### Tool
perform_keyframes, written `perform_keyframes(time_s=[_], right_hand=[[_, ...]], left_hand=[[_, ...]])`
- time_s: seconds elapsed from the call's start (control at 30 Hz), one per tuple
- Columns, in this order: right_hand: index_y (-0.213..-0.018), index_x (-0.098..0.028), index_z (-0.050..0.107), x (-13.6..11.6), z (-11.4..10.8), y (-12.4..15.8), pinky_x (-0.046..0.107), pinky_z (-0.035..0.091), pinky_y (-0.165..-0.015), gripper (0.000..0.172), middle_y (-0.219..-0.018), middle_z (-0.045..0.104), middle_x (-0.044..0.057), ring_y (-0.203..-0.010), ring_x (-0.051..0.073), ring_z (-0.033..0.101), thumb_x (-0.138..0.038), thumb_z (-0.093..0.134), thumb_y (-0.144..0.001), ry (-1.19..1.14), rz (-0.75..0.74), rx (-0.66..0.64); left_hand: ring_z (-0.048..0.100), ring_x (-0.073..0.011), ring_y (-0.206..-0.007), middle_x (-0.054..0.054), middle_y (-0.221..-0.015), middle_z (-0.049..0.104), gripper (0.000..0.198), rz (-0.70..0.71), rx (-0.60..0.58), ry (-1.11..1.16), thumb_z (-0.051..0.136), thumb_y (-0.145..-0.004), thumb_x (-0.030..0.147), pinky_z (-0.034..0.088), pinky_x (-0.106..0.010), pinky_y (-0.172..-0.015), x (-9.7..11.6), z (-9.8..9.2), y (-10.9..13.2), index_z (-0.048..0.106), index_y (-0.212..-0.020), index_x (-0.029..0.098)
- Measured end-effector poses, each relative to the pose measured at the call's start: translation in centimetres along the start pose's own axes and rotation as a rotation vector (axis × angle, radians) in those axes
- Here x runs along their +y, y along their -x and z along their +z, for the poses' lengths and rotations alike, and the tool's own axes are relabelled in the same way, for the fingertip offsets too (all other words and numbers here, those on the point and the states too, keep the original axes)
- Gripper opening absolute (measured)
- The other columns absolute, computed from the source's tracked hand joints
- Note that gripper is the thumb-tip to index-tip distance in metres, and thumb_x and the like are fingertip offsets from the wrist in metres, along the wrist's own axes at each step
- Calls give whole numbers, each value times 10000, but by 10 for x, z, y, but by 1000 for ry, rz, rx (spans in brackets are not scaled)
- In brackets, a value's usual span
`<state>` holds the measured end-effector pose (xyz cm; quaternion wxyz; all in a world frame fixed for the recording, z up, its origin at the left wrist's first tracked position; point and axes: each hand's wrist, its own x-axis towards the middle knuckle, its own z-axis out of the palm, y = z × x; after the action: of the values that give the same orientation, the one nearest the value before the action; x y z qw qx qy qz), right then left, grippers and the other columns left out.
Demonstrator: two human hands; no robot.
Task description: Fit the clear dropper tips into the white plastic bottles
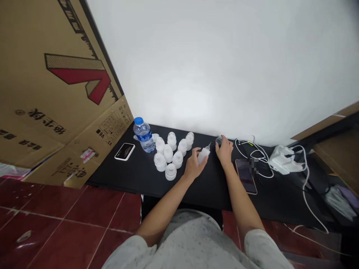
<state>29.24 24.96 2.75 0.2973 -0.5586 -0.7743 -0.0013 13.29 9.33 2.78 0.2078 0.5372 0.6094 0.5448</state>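
Our left hand [195, 166] grips a squeeze bottle [203, 155], our right hand [224, 151] pinches a clear cap [219, 140]; a bump could topple the white bottles [168, 153].

- Black table [213, 198]: spans the lower middle of the view, against a white wall [224, 67].
- Water bottle [144, 135]: blue cap, stands at the table's left end.
- Black-faced white device [125, 151]: lies flat near the water bottle.
- Smartphone [246, 176]: lies flat, right of center.
- White charger [283, 160]: sits at the right, with white cables [307, 194] attached.
- Printed cardboard sheet [56, 86]: leans at the left, above a red tile floor [70, 220].
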Motion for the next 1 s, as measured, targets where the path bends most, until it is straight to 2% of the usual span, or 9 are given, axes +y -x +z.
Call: perform_keyframes(time_s=[0.13,0.27,0.37,0.5,0.7,0.77,0.87,1.0], right_hand=[[-1445,-145,586,-4,2,15,594,453,-1031,468,-1455,611,250,-1236,433,513,-326,530,-1016,-49,-85,8],[-1274,-174,655,-4,0,32,571,492,-1037,333,-1222,703,214,-1155,392,605,-372,530,-1038,-233,-166,-39],[-1201,-226,675,-2,-5,41,518,550,-977,289,-1145,737,160,-1073,348,671,-447,589,-1035,-437,-190,-127],[-1177,-247,685,2,-11,44,428,590,-838,375,-1044,782,102,-927,285,734,-549,733,-960,-733,-19,-185],[-1046,-226,676,11,-13,35,332,552,-631,524,-856,766,55,-749,233,710,-670,836,-818,-1077,332,5],[-1013,-228,663,12,-15,34,309,525,-588,532,-809,753,33,-692,211,683,-682,845,-802,-1142,402,57],[-973,-232,643,7,-18,35,287,494,-572,505,-803,756,21,-645,177,648,-650,869,-802,-1224,409,55],[-964,-240,639,-2,-21,38,283,480,-576,462,-855,777,26,-645,164,635,-597,892,-816,-1280,324,-24]], left_hand=[[763,-238,-902,-57,-1015,754,491,-13,24,17,667,-1023,464,583,-344,-853,1,-1,0,497,-1420,230],[760,-239,-917,-56,-1024,759,503,-20,25,51,682,-1014,464,582,-350,-860,0,0,-1,498,-1420,231],[761,-244,-981,-62,-1057,772,500,-38,38,71,706,-1003,451,584,-367,-916,-1,0,-2,524,-1414,231],[756,-249,-1051,-77,-1135,780,446,-49,49,54,719,-998,432,591,-379,-962,0,-2,-2,596,-1383,244],[736,-258,-1186,-71,-1293,766,371,80,-5,21,744,-978,371,582,-416,-1080,5,-4,-1,678,-1328,269],[734,-269,-1200,-72,-1302,768,378,118,-19,-7,762,-964,354,581,-438,-1098,5,-4,-1,691,-1325,270],[738,-279,-1189,-75,-1293,776,387,155,-34,-49,771,-960,353,587,-459,-1097,3,-2,0,699,-1331,273],[742,-277,-1167,-73,-1281,779,403,173,-42,-78,780,-955,355,599,-461,-1076,0,-1,0,694,-1342,277]])
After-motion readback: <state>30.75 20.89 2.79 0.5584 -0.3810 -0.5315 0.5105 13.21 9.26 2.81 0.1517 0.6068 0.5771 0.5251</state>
